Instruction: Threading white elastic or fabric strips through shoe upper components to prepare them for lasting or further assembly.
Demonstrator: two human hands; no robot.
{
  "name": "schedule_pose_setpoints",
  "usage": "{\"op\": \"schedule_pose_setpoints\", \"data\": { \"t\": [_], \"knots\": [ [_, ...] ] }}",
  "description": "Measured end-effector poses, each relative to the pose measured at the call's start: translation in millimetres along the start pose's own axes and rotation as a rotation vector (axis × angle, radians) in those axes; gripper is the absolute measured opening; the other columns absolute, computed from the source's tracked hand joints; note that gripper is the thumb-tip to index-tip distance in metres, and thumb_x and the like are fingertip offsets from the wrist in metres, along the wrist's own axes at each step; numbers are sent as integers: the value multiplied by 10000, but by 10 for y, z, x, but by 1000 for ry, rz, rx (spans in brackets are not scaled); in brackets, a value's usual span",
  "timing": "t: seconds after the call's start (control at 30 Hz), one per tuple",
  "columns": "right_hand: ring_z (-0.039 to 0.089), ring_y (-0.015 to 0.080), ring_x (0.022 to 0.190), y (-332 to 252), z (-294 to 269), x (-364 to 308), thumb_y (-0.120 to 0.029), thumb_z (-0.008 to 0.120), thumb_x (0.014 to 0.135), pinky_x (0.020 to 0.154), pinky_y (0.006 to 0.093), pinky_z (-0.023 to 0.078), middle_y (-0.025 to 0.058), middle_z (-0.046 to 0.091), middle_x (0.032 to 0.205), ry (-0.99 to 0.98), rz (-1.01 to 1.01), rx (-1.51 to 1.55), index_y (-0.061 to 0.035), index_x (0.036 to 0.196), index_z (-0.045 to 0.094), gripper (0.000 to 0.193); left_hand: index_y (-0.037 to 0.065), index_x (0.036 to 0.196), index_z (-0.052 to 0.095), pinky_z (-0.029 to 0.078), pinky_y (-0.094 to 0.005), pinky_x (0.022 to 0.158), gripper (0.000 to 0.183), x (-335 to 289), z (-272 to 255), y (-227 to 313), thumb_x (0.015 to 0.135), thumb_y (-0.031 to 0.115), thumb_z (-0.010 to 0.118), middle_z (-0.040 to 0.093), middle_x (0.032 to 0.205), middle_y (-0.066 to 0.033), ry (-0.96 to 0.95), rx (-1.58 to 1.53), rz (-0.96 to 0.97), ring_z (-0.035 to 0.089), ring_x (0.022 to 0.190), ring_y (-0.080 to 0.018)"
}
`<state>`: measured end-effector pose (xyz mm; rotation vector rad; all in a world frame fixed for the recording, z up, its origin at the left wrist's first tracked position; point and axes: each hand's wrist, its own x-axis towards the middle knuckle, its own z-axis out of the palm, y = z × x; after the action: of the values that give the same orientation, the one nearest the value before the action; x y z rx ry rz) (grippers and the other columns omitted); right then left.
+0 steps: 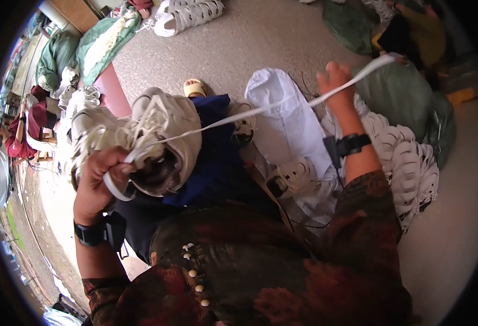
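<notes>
A white sneaker (187, 141) with loose laces rests on my lap, its dark opening toward me. Pinched between the thumb and fingers of my left hand (100, 176), at the shoe's near left side, is a flat white shoelace (217, 124). The lace stretches up and right across the view. My right hand (337, 89) is raised far to the right, fingers curled at the lace and blurred by motion. Past that hand the lace's loose end trails outward. More white sneaker parts (92, 127) with tangled laces lie left of the sneaker.
A white bag (285, 119) lies on the floor ahead, with a shoe (293, 176) on it. Stacked white shoes (407, 157) stand at right beside a green sack (412, 100). Other people sit nearby, at far left a person in red (17, 133). More shoes (190, 16) lie ahead.
</notes>
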<state>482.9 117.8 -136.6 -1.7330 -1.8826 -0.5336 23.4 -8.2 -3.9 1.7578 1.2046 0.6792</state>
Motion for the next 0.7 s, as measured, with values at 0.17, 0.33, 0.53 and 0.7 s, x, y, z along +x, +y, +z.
{"op": "schedule_pose_setpoints", "data": {
  "t": [0.17,0.33,0.53,0.7],
  "knots": [
    [564,385,667,-221,533,-2266,-129,525,772,622,449,447,246,573,727,-1022,301,431,23,788,555,156,4,724,564,383,-243,584,355,23,-3,-44,836,340,588,564,657,-38,92,91,-78,517,616,-120],
    [605,366,812,-632,570,-3397,-160,594,697,715,434,477,234,610,818,-1449,177,467,29,833,613,234,22,713,555,343,-231,561,384,-15,-11,-30,806,388,625,529,648,-4,134,132,-214,457,585,-96],
    [598,371,879,-626,750,-3473,-208,628,698,755,434,475,248,611,912,-1630,234,570,22,893,616,302,45,709,530,222,-201,491,372,10,18,0,796,386,649,424,605,57,202,44,-321,327,529,-30],
    [595,412,875,-707,744,-3604,-237,639,727,776,444,473,274,604,928,-1651,119,418,96,1007,537,447,48,705,528,215,-203,479,370,35,53,18,797,384,652,410,591,61,211,113,-346,318,518,-29]
  ]
}}
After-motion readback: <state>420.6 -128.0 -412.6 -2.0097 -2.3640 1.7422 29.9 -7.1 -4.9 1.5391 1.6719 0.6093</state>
